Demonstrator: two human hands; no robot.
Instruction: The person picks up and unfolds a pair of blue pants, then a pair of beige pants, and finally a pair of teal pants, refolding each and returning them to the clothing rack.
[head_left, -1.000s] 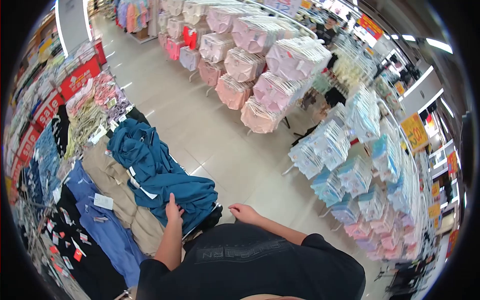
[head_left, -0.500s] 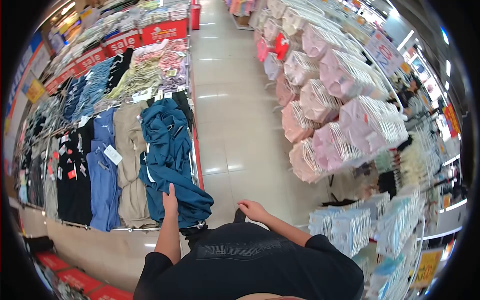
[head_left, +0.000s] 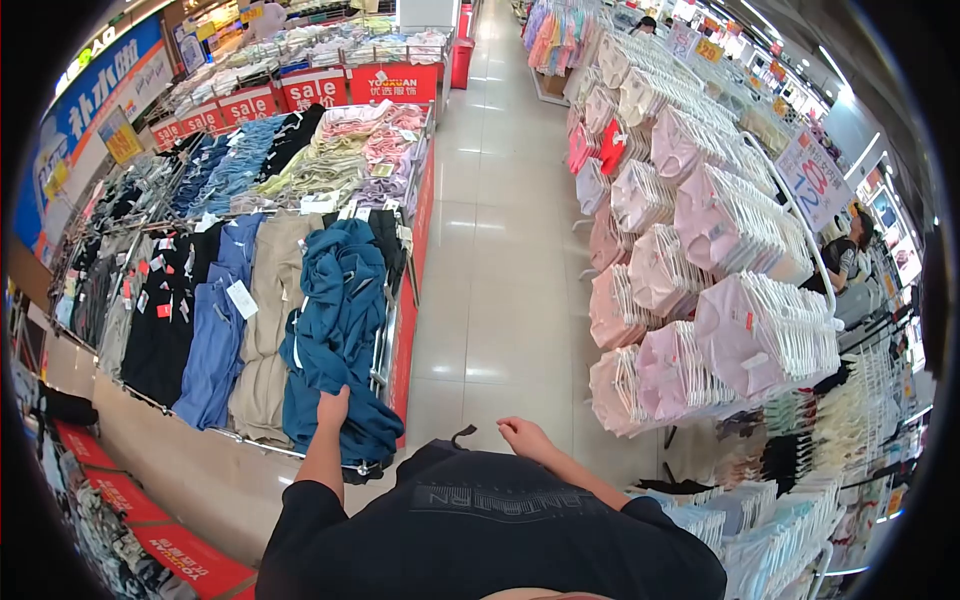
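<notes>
Crumpled teal trousers (head_left: 340, 300) lie in a heap along the right side of the sale rack, their lower end bunched near its front corner. My left hand (head_left: 333, 408) is closed on the cloth at this lower end, with some fingers hidden in the folds. Beside the teal heap are beige trousers (head_left: 265, 330), then blue trousers (head_left: 215, 340) with a white tag (head_left: 241, 299). Over the aisle floor, my right hand (head_left: 525, 438) hovers with its fingers curled in and nothing visible in them. A dark strap end (head_left: 463, 433) sticks up near it, apart from the fingers.
Several pink garments on white hangers (head_left: 740, 330) fill a rack across the tiled aisle (head_left: 470, 250). Red sale signs (head_left: 315, 90) stand behind the clothes. A metal rail and red panel (head_left: 415, 330) edge the rack. Someone (head_left: 850, 250) is at the far right.
My view has shifted, showing more of the store ahead. My left hand still touches the teal trousers, whose lower end now hangs closer in. My right hand has drawn away from the dark strap end.
</notes>
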